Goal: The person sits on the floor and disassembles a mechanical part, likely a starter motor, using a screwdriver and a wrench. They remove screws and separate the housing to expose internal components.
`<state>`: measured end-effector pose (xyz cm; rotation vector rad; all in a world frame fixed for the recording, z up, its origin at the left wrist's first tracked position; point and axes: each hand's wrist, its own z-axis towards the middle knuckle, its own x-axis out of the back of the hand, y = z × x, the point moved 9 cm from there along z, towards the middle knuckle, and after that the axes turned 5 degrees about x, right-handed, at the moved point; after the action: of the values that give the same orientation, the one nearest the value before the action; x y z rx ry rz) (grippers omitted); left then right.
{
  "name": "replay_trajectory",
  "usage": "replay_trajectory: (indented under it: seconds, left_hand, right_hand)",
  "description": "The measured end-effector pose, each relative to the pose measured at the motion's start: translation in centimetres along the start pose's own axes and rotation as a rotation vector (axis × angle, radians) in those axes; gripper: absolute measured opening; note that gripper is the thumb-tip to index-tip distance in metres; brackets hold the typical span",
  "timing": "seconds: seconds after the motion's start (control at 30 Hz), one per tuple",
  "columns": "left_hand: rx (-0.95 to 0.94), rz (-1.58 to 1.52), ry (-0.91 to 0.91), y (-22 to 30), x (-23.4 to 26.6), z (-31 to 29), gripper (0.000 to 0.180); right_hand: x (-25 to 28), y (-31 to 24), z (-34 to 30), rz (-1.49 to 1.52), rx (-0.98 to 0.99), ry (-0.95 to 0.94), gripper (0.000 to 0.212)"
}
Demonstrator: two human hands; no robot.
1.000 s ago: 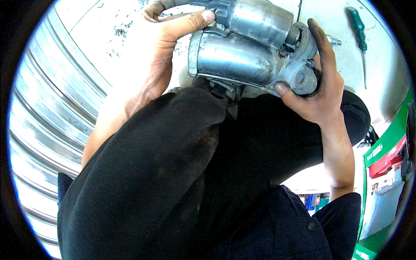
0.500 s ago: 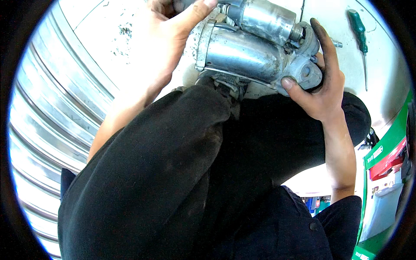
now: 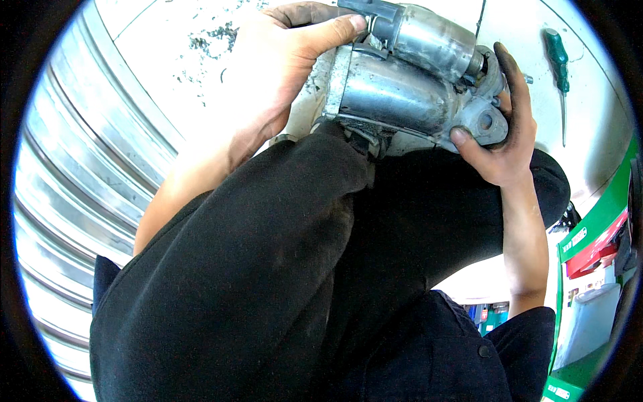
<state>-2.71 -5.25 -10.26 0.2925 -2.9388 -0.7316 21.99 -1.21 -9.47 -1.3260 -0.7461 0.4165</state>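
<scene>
A starter motor (image 3: 395, 94) with a dull silver body lies across the top middle, its smaller cylindrical solenoid (image 3: 439, 41) along the far side. My left hand (image 3: 284, 57) pinches the dark end cap (image 3: 375, 17) of the solenoid between thumb and forefinger; its other fingers are hidden or washed out by glare. My right hand (image 3: 506, 137) is wrapped round the grey cast housing at the motor's right end, thumb on the near side and blackened fingers on the far side. The motor's underside is out of sight.
A green-handled screwdriver (image 3: 556, 57) lies on the pale tiled floor at the far right. Dark crumbs of dirt (image 3: 214, 40) are scattered at upper left. Ribbed metal shutter (image 3: 74, 194) runs down the left side; a green-edged rack (image 3: 596, 231) stands at right. My black-clad legs fill the middle.
The starter motor has shifted to the right and slightly nearer, both hands still on it. My left hand has moved right with it. The whole view has shifted a little too.
</scene>
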Motion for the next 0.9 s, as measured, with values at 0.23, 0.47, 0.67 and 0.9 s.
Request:
replay_trajectory:
  seconds: [0.23,0.47,0.67,0.9]
  left_hand:
    - [0.256,-0.248,0.048,0.6,-2.5,0.2,0.026]
    - [0.206,-0.156,0.007,0.3,-2.5,1.3,0.030]
    - [0.150,-0.203,-0.046,0.7,-2.8,1.0,0.032]
    - [0.243,-0.275,0.024,-0.5,-2.5,0.5,0.028]
  right_hand:
    - [-0.3,0.9,-0.6,0.029,-0.085,-0.023,0.099]
    - [-0.4,1.5,-1.0,0.085,-0.156,-0.004,0.098]
    - [-0.5,1.4,-1.1,0.047,-0.153,-0.029,0.098]
    - [-0.7,1.1,-0.7,0.048,-0.134,-0.050,0.095]
